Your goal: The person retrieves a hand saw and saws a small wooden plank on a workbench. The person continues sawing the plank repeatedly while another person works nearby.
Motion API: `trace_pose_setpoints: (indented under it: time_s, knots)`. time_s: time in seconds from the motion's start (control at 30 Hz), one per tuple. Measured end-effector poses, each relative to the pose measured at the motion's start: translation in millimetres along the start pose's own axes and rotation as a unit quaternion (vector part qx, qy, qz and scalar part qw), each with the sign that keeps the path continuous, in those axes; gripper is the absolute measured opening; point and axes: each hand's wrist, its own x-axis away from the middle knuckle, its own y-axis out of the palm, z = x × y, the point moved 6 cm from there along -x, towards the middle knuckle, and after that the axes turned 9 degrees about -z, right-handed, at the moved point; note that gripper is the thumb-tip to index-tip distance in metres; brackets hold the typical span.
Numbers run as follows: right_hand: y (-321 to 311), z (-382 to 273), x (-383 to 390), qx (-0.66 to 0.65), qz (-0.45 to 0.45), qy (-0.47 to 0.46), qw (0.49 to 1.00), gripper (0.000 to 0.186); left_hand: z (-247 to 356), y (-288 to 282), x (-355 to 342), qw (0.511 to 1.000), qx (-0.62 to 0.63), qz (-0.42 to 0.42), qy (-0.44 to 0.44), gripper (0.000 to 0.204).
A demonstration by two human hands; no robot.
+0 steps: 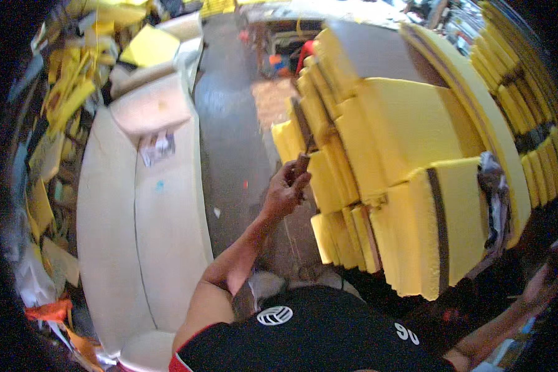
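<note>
My left hand (285, 193) is raised in the middle of the view, fingers closed around a short brown-handled tool (302, 163). Its thin dark tip points up; I cannot make out its exact kind. The hand is just left of stacked yellow foam slabs (409, 130). At the dim far right edge, my right hand (549, 279) is reaching outward. Its fingers blur into the shadow, and whether it holds anything is unclear. Between the hands, a nearer stack of yellow foam blocks (406, 232) has a dark stripe, with a crumpled grey cloth (493, 186) hanging beside it.
A long pale foam-covered sofa frame (167, 248) lies to the left, a printed paper (157, 147) on it. Yellow foam scraps (74, 105) heap beyond it. A dark floor strip (229, 124) runs between sofa and stacks. More foam slabs (521, 93) stand far right.
</note>
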Motion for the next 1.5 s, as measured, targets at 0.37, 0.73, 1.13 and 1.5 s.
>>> trace_pose_setpoints:
  time_s: [0.37,0.73,1.13,1.5]
  knots:
    - [285,-65,-14,-0.208,-0.150,0.344,0.903,0.050,-193,-197,100,0.951,0.112,0.161,-0.238,0.029]
    - [686,-58,-30,-0.432,-0.301,0.466,0.711,0.038,-175,-333,-86,0.941,0.027,0.225,-0.251,0.024]
    - [928,7,-236,-0.415,-0.153,0.399,0.803,0.030,-172,-486,-183,0.887,-0.026,0.317,-0.336,0.033]
    - [1173,67,-306,-0.385,-0.099,0.584,0.708,0.038,-131,-707,-521,0.966,-0.146,0.163,-0.138,0.045]
